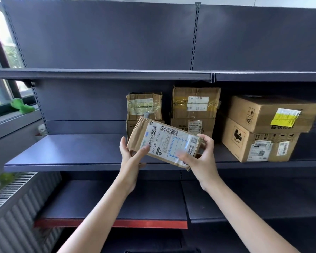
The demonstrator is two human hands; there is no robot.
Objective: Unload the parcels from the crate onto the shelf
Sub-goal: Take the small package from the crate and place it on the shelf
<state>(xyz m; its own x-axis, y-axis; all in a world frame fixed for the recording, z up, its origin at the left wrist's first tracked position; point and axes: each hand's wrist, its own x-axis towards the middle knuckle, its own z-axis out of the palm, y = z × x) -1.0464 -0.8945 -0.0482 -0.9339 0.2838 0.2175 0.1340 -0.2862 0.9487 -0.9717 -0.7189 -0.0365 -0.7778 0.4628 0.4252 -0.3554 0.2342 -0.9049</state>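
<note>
I hold one small parcel (164, 143) in front of the middle shelf (66, 152), both hands clamped on it.

My left hand (130, 154) grips its left end and my right hand (199, 154) its right end, just before the stacked boxes (195, 106). Six boxes already stand on this shelf, I judge. The crate is not in view, so I cannot tell how many remain.

held parcel (164, 143) before stacked boxes (193, 108) on shelf (62, 152)
</note>
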